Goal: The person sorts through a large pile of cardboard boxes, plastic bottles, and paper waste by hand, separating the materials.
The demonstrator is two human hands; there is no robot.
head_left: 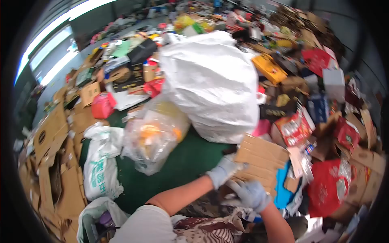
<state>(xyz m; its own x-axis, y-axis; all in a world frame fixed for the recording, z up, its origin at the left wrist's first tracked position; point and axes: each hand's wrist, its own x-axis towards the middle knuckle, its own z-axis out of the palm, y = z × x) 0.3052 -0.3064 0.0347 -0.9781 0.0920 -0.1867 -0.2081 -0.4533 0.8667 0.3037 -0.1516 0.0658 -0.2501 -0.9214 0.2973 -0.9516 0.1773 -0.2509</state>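
Hands: two, both in pale gloves. The left hand (223,170) has its fingers clamped on the near edge of the cardboard sheet (263,156). The right hand (252,195) sits just below that edge with its fingers curled, and I cannot tell whether they grip anything.
Cardboard sheet: one, brown and corrugated, held low over the green floor (182,166), just in front of the big white sack (210,81).
Bags: four. These are the sack, one clear bag (154,133) with orange and yellow contents, one white printed bag (101,166), and one open white bag (93,214).
Hard to see: the open bag's contents are blurred, and the sheet's lower corner is hidden behind the gloves.
Around: red cartons (328,186) are heaped to the right, and flattened boxes (52,133) lie to the left.
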